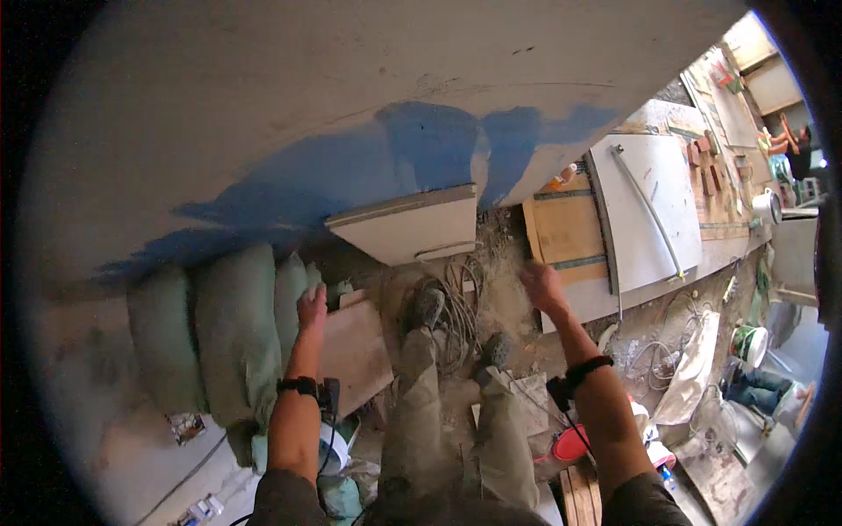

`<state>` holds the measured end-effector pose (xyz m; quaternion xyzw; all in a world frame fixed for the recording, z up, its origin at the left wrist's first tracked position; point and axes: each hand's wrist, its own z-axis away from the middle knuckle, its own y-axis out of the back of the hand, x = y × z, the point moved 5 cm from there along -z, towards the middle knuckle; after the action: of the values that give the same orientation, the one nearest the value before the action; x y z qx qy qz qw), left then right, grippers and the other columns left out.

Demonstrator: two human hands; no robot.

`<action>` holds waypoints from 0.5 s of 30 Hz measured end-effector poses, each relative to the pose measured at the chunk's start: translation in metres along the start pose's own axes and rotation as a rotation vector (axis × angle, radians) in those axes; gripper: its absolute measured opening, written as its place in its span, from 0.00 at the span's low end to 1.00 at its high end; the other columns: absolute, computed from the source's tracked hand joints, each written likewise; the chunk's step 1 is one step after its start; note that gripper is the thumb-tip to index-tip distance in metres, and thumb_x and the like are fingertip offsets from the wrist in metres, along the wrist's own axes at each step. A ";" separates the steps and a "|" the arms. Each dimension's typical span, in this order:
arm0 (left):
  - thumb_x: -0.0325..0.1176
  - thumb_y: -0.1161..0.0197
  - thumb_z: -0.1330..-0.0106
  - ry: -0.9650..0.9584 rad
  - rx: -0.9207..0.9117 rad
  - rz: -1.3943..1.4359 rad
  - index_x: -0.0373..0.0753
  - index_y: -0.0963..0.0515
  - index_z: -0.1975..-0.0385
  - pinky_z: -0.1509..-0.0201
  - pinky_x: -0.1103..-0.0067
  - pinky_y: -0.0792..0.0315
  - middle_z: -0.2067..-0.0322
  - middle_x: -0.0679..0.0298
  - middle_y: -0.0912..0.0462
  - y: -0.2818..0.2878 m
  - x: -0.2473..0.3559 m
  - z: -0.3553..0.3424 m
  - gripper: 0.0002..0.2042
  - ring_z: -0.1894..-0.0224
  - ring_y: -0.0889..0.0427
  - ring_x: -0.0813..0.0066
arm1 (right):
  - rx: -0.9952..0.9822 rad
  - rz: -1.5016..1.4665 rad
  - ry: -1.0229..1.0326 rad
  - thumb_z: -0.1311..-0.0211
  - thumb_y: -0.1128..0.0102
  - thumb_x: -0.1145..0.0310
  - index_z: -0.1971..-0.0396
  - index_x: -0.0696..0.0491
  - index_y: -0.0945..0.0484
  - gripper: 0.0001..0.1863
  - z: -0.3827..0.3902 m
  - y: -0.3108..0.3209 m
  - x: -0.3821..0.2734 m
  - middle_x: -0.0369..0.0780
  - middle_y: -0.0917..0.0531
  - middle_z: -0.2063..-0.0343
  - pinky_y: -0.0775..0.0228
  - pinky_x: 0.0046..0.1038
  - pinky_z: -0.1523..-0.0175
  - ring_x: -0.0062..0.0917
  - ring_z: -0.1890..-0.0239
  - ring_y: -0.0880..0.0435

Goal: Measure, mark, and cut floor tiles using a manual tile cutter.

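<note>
To the left of your left hand, plump green sacks [235, 324] sit in a row along the foot of a pale wall [351, 70]. The wall runs across ahead of both hands, marked by a broad smear of blue [430, 145]. Your left hand [312, 307] is just beside the sacks, fingers curled inward; I cannot tell whether they pinch anything. A pinkish-brown board [358, 355] lies just right of that hand and nearer to you.

Ahead, between your hands, a pale slab [412, 232] leans at the base of the wall. Below it, grey cables [462, 307] loop over dirt ground [509, 289] beside your shoes. Your right hand [544, 287] is blurred, fingers bent; I cannot tell whether they hold anything. A tan panel [570, 232] with dark strips lies just beyond it. Right of that, a white sheet [649, 193] carries a thin rod [656, 210]. Far right, well apart, is another person [798, 158].

For edges: the sacks hem in your left hand's outer side; the slab's lower edge faces the gap between your hands; bare ground opens just left of your right hand, between the cables and the panel's near side.
</note>
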<state>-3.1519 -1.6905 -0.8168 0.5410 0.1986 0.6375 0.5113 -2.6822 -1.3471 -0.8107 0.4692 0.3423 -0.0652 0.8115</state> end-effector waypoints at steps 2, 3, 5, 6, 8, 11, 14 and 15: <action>0.59 0.42 0.32 0.206 -0.117 0.212 0.28 0.21 0.52 0.51 0.63 0.26 0.56 0.46 0.18 -0.024 0.014 -0.073 0.32 0.58 0.18 0.54 | 0.088 -0.080 0.084 0.37 0.37 0.60 0.51 0.54 0.19 0.19 -0.054 -0.035 -0.056 0.52 0.16 0.61 0.25 0.44 0.50 0.54 0.54 0.19; 0.59 0.43 0.31 0.138 0.015 0.278 0.28 0.22 0.49 0.50 0.65 0.25 0.53 0.47 0.19 -0.013 0.012 -0.129 0.32 0.56 0.18 0.57 | 0.167 -0.089 0.165 0.37 0.37 0.60 0.50 0.54 0.19 0.19 -0.085 -0.052 -0.087 0.51 0.16 0.59 0.25 0.44 0.49 0.53 0.53 0.19; 0.59 0.43 0.31 0.076 0.110 0.342 0.29 0.23 0.47 0.50 0.66 0.25 0.51 0.48 0.20 -0.039 0.002 -0.191 0.33 0.54 0.19 0.60 | 0.380 -0.238 0.115 0.37 0.37 0.60 0.50 0.55 0.19 0.19 -0.133 -0.069 -0.113 0.51 0.17 0.56 0.26 0.43 0.49 0.52 0.53 0.18; 0.58 0.43 0.30 0.054 0.081 0.421 0.30 0.24 0.45 0.50 0.66 0.25 0.51 0.50 0.20 -0.049 0.011 -0.201 0.32 0.54 0.19 0.61 | 0.381 -0.240 0.096 0.37 0.37 0.60 0.50 0.55 0.19 0.19 -0.156 -0.079 -0.119 0.51 0.17 0.56 0.26 0.43 0.49 0.52 0.53 0.18; 0.54 0.41 0.29 0.050 -0.016 0.604 0.32 0.25 0.43 0.50 0.67 0.24 0.51 0.52 0.20 -0.091 0.019 -0.201 0.29 0.52 0.20 0.64 | 0.522 -0.187 0.018 0.36 0.38 0.60 0.50 0.57 0.19 0.20 -0.183 -0.090 -0.103 0.52 0.16 0.59 0.26 0.44 0.49 0.50 0.55 0.18; 0.51 0.39 0.29 0.049 -0.099 0.787 0.34 0.26 0.40 0.50 0.69 0.24 0.52 0.55 0.20 -0.122 0.047 -0.181 0.27 0.51 0.21 0.67 | 0.531 -0.227 -0.063 0.35 0.38 0.58 0.52 0.59 0.20 0.20 -0.200 -0.099 -0.069 0.52 0.16 0.61 0.26 0.44 0.49 0.50 0.56 0.17; 0.47 0.36 0.29 0.058 0.088 0.769 0.35 0.23 0.48 0.52 0.73 0.24 0.57 0.58 0.20 -0.105 0.044 -0.181 0.21 0.57 0.20 0.71 | 0.501 -0.299 -0.138 0.35 0.36 0.57 0.58 0.61 0.20 0.20 -0.203 -0.107 -0.081 0.52 0.15 0.64 0.27 0.44 0.51 0.53 0.58 0.18; 0.47 0.36 0.29 0.027 0.057 0.750 0.34 0.23 0.54 0.54 0.75 0.24 0.61 0.60 0.21 -0.101 0.041 -0.190 0.19 0.60 0.21 0.73 | 0.482 -0.337 -0.130 0.35 0.36 0.56 0.59 0.61 0.20 0.20 -0.206 -0.110 -0.084 0.52 0.15 0.64 0.27 0.43 0.52 0.53 0.58 0.18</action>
<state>-3.2736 -1.5582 -0.9421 0.5819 0.0109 0.7817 0.2243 -2.8944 -1.2597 -0.9049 0.5798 0.3372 -0.3082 0.6746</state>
